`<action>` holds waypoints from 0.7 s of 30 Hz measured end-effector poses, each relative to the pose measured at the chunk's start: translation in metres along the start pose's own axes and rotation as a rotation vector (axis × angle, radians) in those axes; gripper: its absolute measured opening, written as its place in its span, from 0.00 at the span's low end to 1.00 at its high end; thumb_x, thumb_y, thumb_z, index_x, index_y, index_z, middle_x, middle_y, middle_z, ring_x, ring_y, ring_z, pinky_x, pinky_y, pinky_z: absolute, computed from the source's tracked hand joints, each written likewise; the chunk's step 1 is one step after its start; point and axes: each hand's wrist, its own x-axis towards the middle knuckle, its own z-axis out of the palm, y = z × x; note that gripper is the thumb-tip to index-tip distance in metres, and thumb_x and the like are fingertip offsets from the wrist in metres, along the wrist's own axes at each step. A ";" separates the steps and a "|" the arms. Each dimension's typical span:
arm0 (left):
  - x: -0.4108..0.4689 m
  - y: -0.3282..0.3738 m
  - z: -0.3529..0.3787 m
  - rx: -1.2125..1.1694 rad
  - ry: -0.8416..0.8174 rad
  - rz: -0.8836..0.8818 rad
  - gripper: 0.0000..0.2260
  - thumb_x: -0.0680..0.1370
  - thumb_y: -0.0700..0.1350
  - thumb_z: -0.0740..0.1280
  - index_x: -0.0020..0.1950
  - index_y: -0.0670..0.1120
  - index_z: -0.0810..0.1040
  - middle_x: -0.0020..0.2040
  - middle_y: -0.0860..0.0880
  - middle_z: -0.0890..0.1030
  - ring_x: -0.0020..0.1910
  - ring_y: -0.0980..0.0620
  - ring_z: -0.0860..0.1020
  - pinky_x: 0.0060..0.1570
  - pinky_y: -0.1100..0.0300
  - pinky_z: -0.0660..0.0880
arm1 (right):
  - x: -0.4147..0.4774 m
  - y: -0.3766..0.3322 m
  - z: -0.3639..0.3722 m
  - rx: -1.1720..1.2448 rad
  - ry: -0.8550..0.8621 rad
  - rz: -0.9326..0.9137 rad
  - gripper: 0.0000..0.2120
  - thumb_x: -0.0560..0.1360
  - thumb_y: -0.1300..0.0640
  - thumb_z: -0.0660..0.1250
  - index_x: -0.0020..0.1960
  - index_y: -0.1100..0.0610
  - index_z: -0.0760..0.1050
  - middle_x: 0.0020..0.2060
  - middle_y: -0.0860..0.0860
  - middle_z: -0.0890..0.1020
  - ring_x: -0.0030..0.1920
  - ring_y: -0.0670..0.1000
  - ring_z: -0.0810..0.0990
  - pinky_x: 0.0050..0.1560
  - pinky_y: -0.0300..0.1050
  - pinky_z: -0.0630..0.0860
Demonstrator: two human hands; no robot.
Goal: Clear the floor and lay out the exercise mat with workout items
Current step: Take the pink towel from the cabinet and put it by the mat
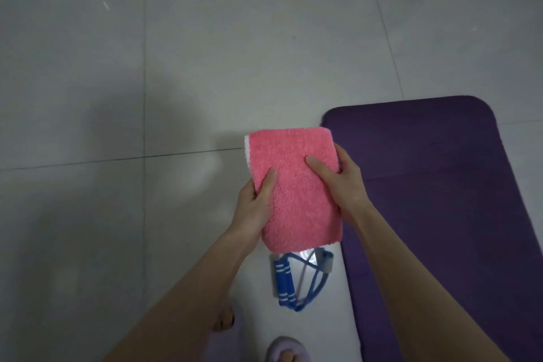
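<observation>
A folded pink towel point(293, 185) with a white edge is held flat in the air above the floor. My left hand point(255, 203) grips its left side and my right hand point(340, 182) grips its right side, thumbs on top. Under the towel's near end a blue jump rope point(291, 279) with white-striped handles lies coiled on the tiles. The purple exercise mat point(440, 200) is unrolled on the floor at the right, its rounded far end just beyond the towel.
Pale grey floor tiles point(147, 67) fill the left and far part of the view. My feet in lilac slippers point(286, 350) stand at the bottom edge, close to the rope and the mat's left edge.
</observation>
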 end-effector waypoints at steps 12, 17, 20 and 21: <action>0.188 -0.107 0.004 0.172 -0.086 0.170 0.07 0.79 0.55 0.59 0.52 0.56 0.75 0.47 0.57 0.81 0.41 0.63 0.81 0.36 0.67 0.77 | 0.163 0.146 -0.010 -0.067 0.045 -0.106 0.24 0.69 0.51 0.74 0.63 0.50 0.73 0.50 0.43 0.80 0.42 0.36 0.81 0.34 0.29 0.76; 0.209 -0.120 0.012 0.318 -0.061 0.279 0.13 0.81 0.52 0.56 0.59 0.48 0.74 0.47 0.54 0.80 0.41 0.62 0.80 0.37 0.69 0.77 | 0.185 0.165 -0.015 -0.111 0.075 -0.164 0.24 0.70 0.52 0.73 0.64 0.52 0.73 0.50 0.41 0.79 0.44 0.36 0.80 0.36 0.27 0.75; 0.211 -0.119 0.016 0.415 0.004 0.319 0.13 0.81 0.54 0.55 0.51 0.49 0.76 0.41 0.52 0.81 0.38 0.55 0.80 0.34 0.66 0.76 | 0.188 0.167 -0.015 -0.150 0.098 -0.203 0.24 0.71 0.52 0.73 0.64 0.52 0.72 0.48 0.39 0.78 0.42 0.33 0.78 0.36 0.24 0.73; 0.211 -0.119 0.017 0.429 0.030 0.330 0.14 0.81 0.54 0.56 0.47 0.49 0.77 0.38 0.52 0.80 0.35 0.56 0.79 0.30 0.68 0.74 | 0.188 0.168 -0.014 -0.157 0.102 -0.208 0.24 0.71 0.52 0.73 0.65 0.53 0.72 0.48 0.39 0.78 0.43 0.33 0.78 0.37 0.24 0.73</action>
